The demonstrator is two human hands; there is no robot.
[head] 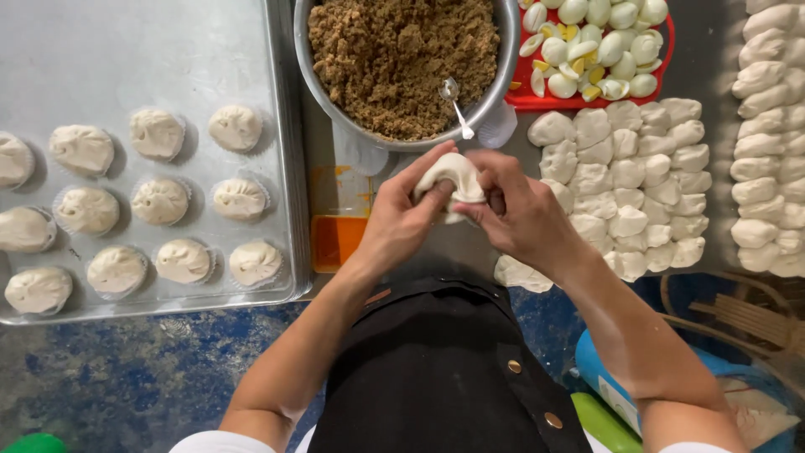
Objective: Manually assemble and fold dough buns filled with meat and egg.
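A white dough bun (453,178) sits between both of my hands, just below the metal bowl. My left hand (402,220) cups it from the left with the thumb on top. My right hand (520,216) pinches its right edge with fingers closed on the dough. The big metal bowl (508,52) above holds brown crumbly filling (394,59) with a spoon (454,102) stuck in it.
A metal tray (101,50) at left carries several finished buns (159,201) in paper cups. Several raw dough pieces (629,180) lie at right, more at the far right edge. A red tray (537,99) holds cut boiled eggs (599,42). An orange container (337,239) lies under the bowl.
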